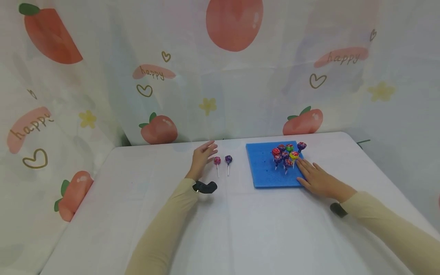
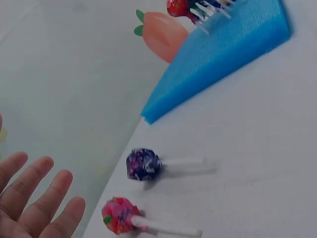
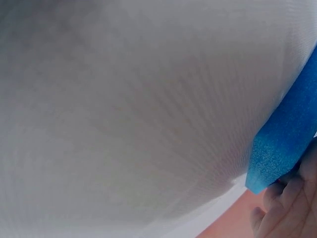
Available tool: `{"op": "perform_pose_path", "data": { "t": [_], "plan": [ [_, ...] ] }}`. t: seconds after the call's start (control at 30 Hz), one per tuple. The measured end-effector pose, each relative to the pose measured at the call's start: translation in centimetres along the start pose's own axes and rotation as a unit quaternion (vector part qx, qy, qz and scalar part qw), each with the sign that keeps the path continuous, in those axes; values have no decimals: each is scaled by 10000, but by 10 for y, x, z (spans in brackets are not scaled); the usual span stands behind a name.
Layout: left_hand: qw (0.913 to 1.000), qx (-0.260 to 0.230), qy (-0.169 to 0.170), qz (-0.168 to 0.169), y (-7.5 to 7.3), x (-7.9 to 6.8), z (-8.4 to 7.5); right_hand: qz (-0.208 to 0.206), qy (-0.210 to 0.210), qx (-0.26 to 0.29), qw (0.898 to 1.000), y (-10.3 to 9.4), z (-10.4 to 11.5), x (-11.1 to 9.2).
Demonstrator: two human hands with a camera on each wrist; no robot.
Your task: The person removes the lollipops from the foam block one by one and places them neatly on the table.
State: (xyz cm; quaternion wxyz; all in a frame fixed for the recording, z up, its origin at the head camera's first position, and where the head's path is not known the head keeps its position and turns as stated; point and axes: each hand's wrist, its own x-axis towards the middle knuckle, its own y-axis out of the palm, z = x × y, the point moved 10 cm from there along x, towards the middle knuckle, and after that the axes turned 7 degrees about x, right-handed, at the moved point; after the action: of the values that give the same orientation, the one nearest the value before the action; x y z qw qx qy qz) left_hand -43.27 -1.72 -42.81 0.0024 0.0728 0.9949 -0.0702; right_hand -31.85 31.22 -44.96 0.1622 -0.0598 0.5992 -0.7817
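In the head view my left hand is beside a pink-wrapped lollipop, its fingers extended and apart and nothing in them. A purple-wrapped lollipop lies just right of the pink one, both with white sticks toward me. The left wrist view shows the spread fingers apart from both sweets. My right hand rests with straight fingers on the right edge of a blue foam board. Several lollipops stand upright in that board, clustered near its right half. In the right wrist view its fingers are at the board's side.
A white cloth covers the table. Behind it hangs a white curtain printed with fruit, hearts and "happy". Small dark holes dot the board's surface left of the upright lollipops. Black camera straps sit at the wrists.
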Motion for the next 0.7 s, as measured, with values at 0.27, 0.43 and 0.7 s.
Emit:
{"op": "perform_pose_path", "data": {
  "t": [0.27,0.43,0.7],
  "plan": [
    [9968,-494,202,595,51,-11,-29,-47,-13,-1,10000,-1,3,-1],
    [9930,-507,341,1013,92,-16,-35,-51,13,28,10000,-2,3,-1],
    [9895,-456,66,1373,145,-21,-26,-10,71,-53,10000,0,-1,0]
  ]
}}
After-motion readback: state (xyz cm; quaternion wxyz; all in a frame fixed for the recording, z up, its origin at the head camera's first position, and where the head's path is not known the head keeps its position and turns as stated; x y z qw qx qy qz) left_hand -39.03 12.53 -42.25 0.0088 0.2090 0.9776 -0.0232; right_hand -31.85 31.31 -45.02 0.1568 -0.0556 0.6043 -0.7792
